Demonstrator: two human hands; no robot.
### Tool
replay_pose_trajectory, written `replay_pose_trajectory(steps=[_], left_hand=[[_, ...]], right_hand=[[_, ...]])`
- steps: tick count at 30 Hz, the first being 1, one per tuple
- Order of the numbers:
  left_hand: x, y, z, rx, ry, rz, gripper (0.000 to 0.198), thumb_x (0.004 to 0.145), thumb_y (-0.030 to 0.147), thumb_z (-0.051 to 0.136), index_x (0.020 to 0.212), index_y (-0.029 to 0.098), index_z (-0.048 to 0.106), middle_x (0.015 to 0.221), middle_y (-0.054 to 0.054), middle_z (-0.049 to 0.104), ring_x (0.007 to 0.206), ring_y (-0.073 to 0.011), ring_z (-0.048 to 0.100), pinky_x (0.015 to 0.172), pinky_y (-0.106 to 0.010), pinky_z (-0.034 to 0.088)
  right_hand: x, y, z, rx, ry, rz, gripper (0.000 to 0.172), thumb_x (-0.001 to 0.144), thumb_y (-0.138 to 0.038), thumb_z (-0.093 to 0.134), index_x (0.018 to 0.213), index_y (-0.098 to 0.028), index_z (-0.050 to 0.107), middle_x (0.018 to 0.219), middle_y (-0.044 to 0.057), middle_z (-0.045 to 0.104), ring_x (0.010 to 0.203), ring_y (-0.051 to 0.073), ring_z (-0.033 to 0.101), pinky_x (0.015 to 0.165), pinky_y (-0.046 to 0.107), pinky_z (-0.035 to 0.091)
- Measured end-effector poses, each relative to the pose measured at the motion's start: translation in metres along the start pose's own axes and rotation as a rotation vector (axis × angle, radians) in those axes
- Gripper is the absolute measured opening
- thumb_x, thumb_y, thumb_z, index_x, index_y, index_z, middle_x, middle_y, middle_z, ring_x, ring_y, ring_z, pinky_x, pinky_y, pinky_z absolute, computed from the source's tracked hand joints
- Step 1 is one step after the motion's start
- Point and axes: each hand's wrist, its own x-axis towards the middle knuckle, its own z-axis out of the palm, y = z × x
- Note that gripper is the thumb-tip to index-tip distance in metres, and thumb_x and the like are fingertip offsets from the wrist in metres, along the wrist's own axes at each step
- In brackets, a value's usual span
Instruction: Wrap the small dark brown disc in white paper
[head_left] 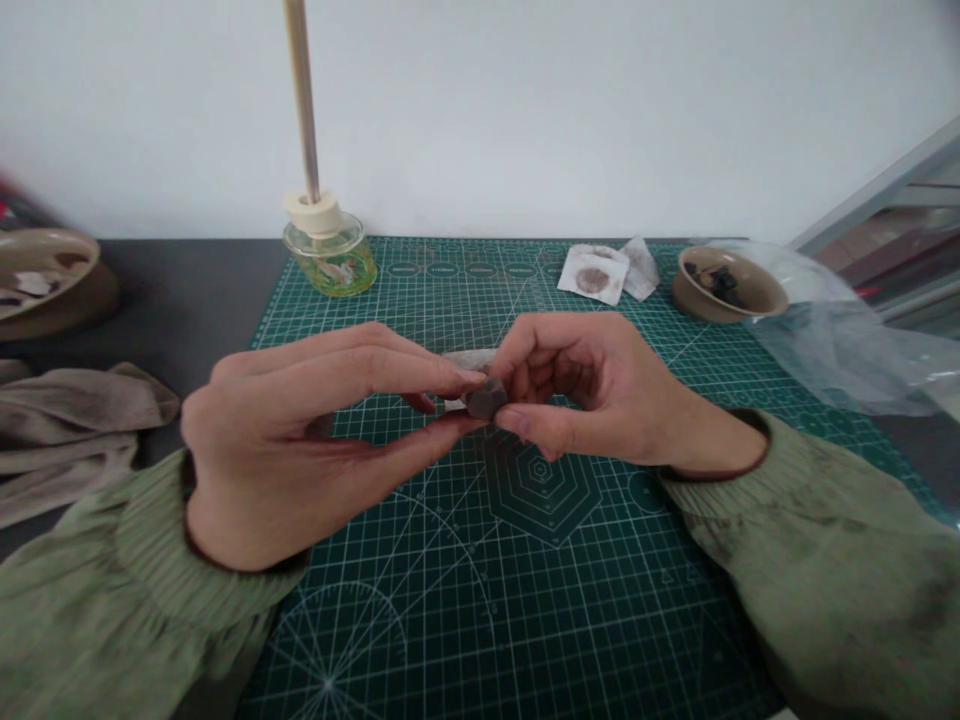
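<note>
Both hands meet over the middle of the green cutting mat (540,620). Between the fingertips is a small grey-brown lump (487,398), roughly round with a flattish face. My left hand (322,420) pinches it from the left, thumb below and fingers above. From the right, my right hand (592,390) closes thumb and index finger on its edge, the other fingers curled in. Just behind the lump shows part of a whitish piece (471,358), mostly hidden by the fingers; I cannot tell whether it lies on the mat or is held.
Behind stands a glass reed diffuser (330,250). White paper packets (596,272) lie at the back right, near a tan bowl (727,285) with dark pieces and a clear plastic bag (847,340). Left are another bowl (52,290) and a brown cloth (75,430).
</note>
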Motion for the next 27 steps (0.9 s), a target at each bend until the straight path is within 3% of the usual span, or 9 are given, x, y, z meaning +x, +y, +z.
replay_pose_trajectory(steps=[7, 21, 27], left_hand=[[0.0006, -0.0004, -0.0008, 0.022, 0.011, 0.001, 0.019, 0.109, 0.044, 0.100, 0.124, 0.053, 0.095, 0.119, 0.010, 0.098, 0.094, -0.0278, 0.095, 0.073, -0.046, 0.081], [0.0007, -0.0012, -0.0002, -0.049, 0.004, -0.027, 0.030, 0.104, 0.040, 0.105, 0.128, 0.056, 0.095, 0.119, 0.010, 0.098, 0.093, -0.0297, 0.095, 0.075, -0.048, 0.080], [0.0014, -0.0006, 0.0004, -0.036, 0.014, -0.072, 0.028, 0.103, 0.042, 0.104, 0.126, 0.054, 0.095, 0.115, 0.010, 0.098, 0.092, -0.0290, 0.096, 0.077, -0.046, 0.081]], right_hand=[[0.0010, -0.0005, 0.0003, -0.012, 0.008, 0.013, 0.036, 0.091, -0.013, 0.116, 0.109, -0.015, 0.085, 0.082, -0.002, 0.085, 0.063, 0.009, 0.074, 0.057, 0.017, 0.056], [0.0001, -0.0003, -0.0003, -0.008, 0.001, 0.003, 0.035, 0.091, -0.012, 0.116, 0.110, -0.015, 0.086, 0.081, -0.002, 0.086, 0.063, 0.009, 0.075, 0.057, 0.017, 0.056], [0.0011, -0.0013, 0.0011, -0.030, 0.011, 0.026, 0.036, 0.092, -0.019, 0.117, 0.109, -0.016, 0.085, 0.079, -0.003, 0.084, 0.061, 0.010, 0.074, 0.056, 0.018, 0.055]])
